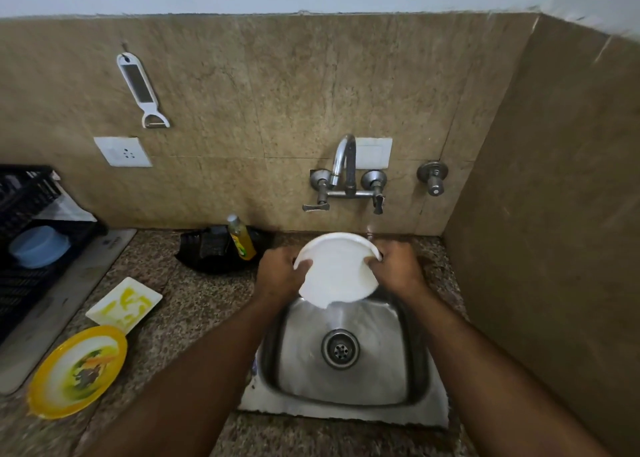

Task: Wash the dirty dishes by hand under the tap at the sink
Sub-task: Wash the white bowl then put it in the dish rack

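Observation:
A round white plate (337,269) is held tilted over the back of the steel sink (420,359), below the wall tap (343,160). My left hand (277,276) grips its left rim and my right hand (396,266) grips its right rim. Water runs off the plate's lower edge into the basin. On the counter to the left lie a dirty yellow-rimmed plate (78,370) and a white square dish (124,304) with yellow smears.
A yellow dish-soap bottle (241,238) stands in a black holder (207,252) left of the sink. A black crate (27,235) with a blue bowl (38,246) sits far left. A peeler (140,87) and a socket (123,151) are on the tiled wall. A side wall stands close on the right.

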